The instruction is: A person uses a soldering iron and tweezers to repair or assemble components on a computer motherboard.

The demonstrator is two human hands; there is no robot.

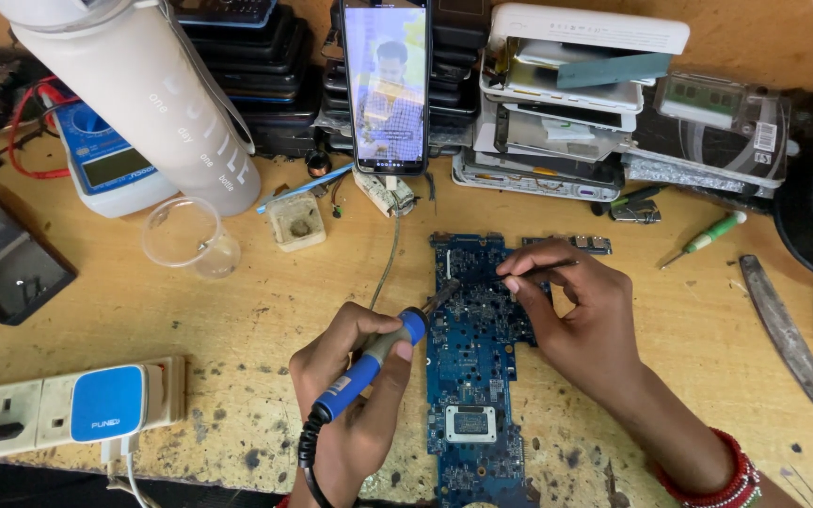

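A long blue circuit board point(470, 376) lies on the worn wooden bench. My left hand point(355, 395) grips a blue-handled soldering iron point(369, 362), its tip resting on the board's upper left part. My right hand point(576, 315) pinches a thin dark tweezers-like tool point(543, 270) over the board's upper right edge, close to the iron's tip. A red beaded band circles my right wrist.
An upright phone point(386, 85) with a lit screen leans on stacked devices at the back. A white bottle point(143, 89), clear plastic cup point(190, 237), blue meter point(110, 165), power strip point(68, 406), green screwdriver point(708, 237) and a metal blade point(792, 339) surround the work spot.
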